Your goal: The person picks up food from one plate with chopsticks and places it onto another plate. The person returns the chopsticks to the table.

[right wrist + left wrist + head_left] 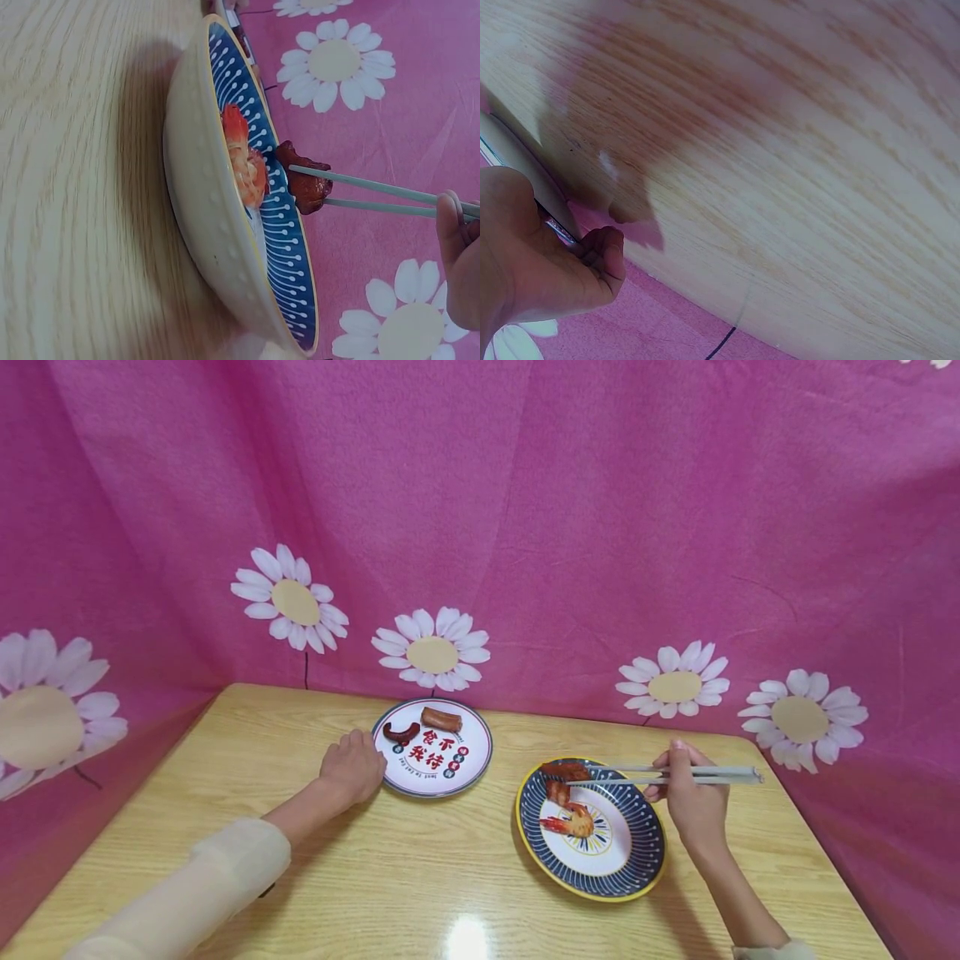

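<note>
My right hand point(693, 797) holds a pair of pale chopsticks point(723, 775) over the blue-patterned bowl point(641, 852). Between their tips is a glossy brown piece of meat point(307, 184), raised above the bowl's inside in the right wrist view. A shrimp point(573, 822) lies in the bowl, with a second reddish-brown piece point(557, 792) beside it, partly overlapped by the chopsticks. My left hand point(354, 768) is at the near left rim of a white plate point(468, 752), its curled fingers pinching the edge in the left wrist view.
On the white plate lie a dark curved piece of food point(401, 732) and a brown sausage-like piece point(441, 719), beside red printed characters. Both dishes stand on a light wooden table point(405, 877). A pink curtain with daisies point(555, 543) hangs behind the far edge.
</note>
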A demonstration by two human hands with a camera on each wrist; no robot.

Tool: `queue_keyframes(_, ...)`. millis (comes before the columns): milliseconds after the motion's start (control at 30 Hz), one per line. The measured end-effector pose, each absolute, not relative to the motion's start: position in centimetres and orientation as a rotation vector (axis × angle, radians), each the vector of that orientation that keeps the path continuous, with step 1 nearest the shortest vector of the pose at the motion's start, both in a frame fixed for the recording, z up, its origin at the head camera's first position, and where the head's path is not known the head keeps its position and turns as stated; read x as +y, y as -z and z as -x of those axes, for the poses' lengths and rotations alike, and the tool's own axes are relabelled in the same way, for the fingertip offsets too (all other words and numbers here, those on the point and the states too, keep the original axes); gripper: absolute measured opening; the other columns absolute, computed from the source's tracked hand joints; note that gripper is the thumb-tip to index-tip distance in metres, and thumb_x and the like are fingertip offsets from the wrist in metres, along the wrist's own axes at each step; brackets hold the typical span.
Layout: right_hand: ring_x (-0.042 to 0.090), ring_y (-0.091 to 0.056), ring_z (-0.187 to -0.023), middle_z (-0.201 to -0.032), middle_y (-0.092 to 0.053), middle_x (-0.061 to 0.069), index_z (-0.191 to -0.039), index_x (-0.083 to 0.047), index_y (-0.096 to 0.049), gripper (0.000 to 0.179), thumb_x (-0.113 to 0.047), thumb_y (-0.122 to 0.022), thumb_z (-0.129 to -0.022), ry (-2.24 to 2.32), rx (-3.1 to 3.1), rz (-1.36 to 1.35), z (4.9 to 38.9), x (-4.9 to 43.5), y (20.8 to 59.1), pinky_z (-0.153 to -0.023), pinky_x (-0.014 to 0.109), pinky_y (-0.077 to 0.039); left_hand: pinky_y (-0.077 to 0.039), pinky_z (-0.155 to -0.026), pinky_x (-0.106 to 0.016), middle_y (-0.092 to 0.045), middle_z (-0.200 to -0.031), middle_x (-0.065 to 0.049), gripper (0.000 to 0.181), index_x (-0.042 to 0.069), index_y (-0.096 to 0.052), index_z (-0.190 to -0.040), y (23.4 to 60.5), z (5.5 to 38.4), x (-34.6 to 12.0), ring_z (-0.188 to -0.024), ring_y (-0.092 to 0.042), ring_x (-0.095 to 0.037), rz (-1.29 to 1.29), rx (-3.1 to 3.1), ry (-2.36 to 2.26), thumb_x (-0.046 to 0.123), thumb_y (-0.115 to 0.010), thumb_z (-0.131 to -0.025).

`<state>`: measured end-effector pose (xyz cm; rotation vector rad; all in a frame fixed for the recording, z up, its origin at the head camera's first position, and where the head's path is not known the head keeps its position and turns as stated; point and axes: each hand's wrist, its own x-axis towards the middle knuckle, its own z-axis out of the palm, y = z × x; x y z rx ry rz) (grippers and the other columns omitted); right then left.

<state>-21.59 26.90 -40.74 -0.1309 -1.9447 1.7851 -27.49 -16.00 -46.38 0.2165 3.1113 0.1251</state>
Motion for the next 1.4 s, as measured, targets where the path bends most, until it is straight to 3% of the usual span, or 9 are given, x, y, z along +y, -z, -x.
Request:
queue_keyframes(233,0.013,-0.058,-0.040,-0.057,-0.061,0.007,-0.085,0.021,-0.057,0.042,-0.016,-0.051,-0.104,-1.823,-1.905,0.162,21.6,27.8,40.9,-0.040,0.026,-0.050,-0.047,-0.079,-0.047,-0.043,-0.089,-0.018,0.035,-0.014,-0.049,-0.103,46.3,27.3,-16.0,-0.089,-0.048,-0.033,-0.214,3.114,-0.131,0.021,-0.042,-0.102)
queue_keyframes(1400,0.011,-0.059,-0.041,-0.056,-0.061,0.007,-0.080,0.015,-0.059,0.042,-0.019,-0.052,-0.104,-1.721,-1.978,0.165,21.1,28.8,41.7,-0.040,0.027,-0.050,-0.049,-0.078,-0.050,-0.045,-0.089,-0.020,0.035,-0.014,-0.050,-0.098,46.5,27.5,-16.2,-0.089,-0.051,-0.036,-0.273,3.168,-0.139,0.019,-0.042,-0.101)
